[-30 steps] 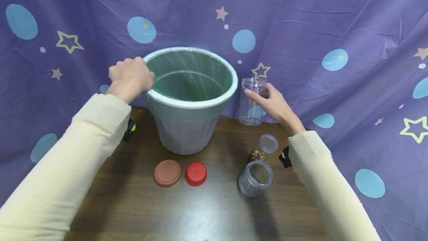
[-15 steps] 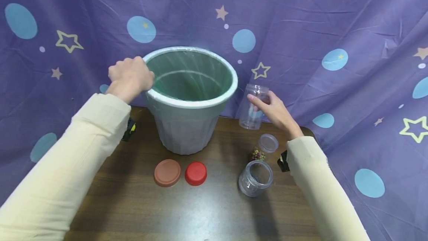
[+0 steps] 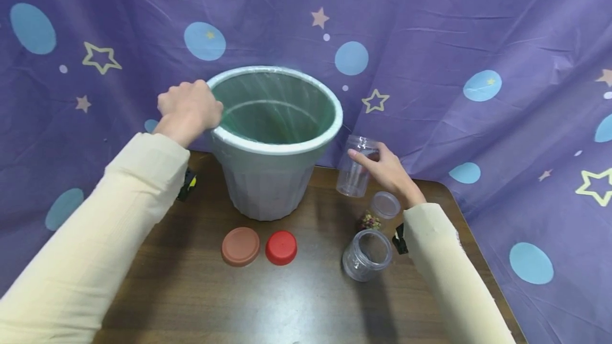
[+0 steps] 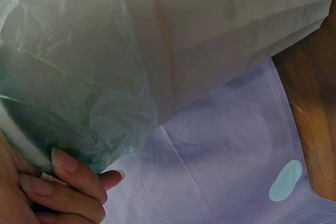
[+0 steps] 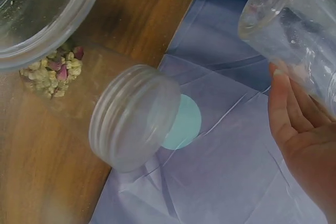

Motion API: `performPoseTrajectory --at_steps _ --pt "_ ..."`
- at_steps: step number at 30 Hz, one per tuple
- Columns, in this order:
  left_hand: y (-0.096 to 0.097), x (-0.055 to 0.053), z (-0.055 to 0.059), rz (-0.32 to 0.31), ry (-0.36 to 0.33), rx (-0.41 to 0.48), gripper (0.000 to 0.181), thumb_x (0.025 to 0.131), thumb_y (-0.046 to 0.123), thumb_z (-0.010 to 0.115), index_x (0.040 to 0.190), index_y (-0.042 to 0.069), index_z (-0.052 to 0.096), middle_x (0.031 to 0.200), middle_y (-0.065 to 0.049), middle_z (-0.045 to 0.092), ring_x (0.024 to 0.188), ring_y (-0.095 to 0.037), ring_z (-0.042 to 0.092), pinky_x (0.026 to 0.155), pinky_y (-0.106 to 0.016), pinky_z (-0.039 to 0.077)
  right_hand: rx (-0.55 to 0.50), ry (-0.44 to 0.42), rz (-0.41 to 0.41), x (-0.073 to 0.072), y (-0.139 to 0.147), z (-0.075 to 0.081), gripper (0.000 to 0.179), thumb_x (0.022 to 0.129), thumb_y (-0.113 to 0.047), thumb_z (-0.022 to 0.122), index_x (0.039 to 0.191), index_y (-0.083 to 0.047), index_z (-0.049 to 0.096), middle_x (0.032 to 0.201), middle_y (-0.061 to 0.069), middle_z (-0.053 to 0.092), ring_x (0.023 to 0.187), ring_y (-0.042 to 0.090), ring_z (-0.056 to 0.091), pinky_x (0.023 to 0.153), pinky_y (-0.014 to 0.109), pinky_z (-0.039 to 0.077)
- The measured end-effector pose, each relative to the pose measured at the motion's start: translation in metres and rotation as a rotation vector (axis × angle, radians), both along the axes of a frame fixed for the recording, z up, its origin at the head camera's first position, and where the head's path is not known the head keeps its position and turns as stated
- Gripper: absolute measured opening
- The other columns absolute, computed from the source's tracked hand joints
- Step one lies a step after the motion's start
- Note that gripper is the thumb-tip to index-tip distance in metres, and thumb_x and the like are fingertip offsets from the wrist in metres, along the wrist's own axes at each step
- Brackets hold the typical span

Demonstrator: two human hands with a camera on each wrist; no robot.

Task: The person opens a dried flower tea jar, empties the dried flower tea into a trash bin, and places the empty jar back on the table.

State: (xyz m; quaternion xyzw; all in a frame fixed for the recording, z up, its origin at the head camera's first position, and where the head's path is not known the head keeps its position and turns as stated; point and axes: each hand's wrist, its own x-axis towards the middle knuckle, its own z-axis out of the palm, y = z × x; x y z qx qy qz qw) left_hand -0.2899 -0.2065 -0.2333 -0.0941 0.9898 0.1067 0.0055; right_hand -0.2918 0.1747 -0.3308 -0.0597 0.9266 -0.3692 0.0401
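My left hand grips the left rim of a grey-green bin lined with a thin green plastic bag. In the left wrist view its fingers curl at the bag's edge under the rim. My right hand holds a tall clear plastic jar, lidless and slightly tilted, close over the back of the table to the right of the bin. Below that hand stands another clear jar with a translucent lid and dried flower buds at its bottom. In front of it is a wide, open clear jar.
A brownish-pink round lid and a red cap lie side by side in front of the bin on the brown wooden table. A purple patterned curtain hangs right behind the table.
My right hand has lowered the tall clear jar toward the table, tilting it a little. My left hand has stayed on the bin's rim.
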Motion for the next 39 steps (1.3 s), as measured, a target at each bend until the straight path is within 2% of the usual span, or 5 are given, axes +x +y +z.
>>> performPoseTrajectory --at_steps 4,11,15,29,39 --pt "0.0 0.001 0.0 0.0 0.006 0.003 0.044 0.096 0.034 0.04 0.111 -0.003 0.057 0.122 -0.033 0.057 0.11 -0.052 0.056 0.084 -0.058 0.047 0.018 -0.005 0.0 0.0 0.0 -0.004 0.088 0.086 -0.07 0.057 0.145 -0.008 0.036 0.103 0.014 0.07 0.091 0.025 0.066 0.08 0.032 0.051" --pt "0.0 0.001 0.0 -0.002 0.005 0.005 0.041 0.096 0.033 0.04 0.107 -0.002 0.057 0.121 -0.032 0.058 0.11 -0.051 0.056 0.083 -0.058 0.047 0.049 -0.022 -0.029 0.001 -0.003 -0.017 0.094 0.084 -0.067 0.062 0.146 -0.002 0.034 0.133 0.021 0.057 0.125 0.035 0.054 0.108 0.049 0.042" --pt "0.001 0.002 0.0 0.0 0.004 0.007 0.042 0.096 0.033 0.04 0.11 -0.003 0.057 0.122 -0.033 0.058 0.11 -0.051 0.056 0.084 -0.058 0.047 0.053 -0.018 -0.035 0.0 -0.006 -0.027 0.094 0.084 -0.063 0.065 0.148 -0.003 0.032 0.143 0.023 0.049 0.134 0.038 0.047 0.113 0.051 0.037" --pt "0.003 0.002 0.0 0.005 0.002 0.005 0.042 0.096 0.034 0.04 0.111 -0.002 0.057 0.123 -0.032 0.058 0.111 -0.051 0.056 0.085 -0.058 0.047 0.148 -0.035 -0.017 0.002 -0.003 -0.049 0.089 0.083 -0.059 0.067 0.144 -0.001 0.037 0.14 0.026 0.051 0.132 0.042 0.049 0.111 0.052 0.039" --pt "0.002 0.001 0.001 0.007 0.002 0.004 0.045 0.096 0.034 0.041 0.115 -0.004 0.057 0.123 -0.032 0.058 0.111 -0.051 0.056 0.085 -0.058 0.047 0.107 -0.043 -0.017 0.004 -0.006 -0.055 0.085 0.083 -0.056 0.07 0.141 -0.003 0.038 0.134 0.025 0.056 0.127 0.04 0.054 0.109 0.05 0.042"
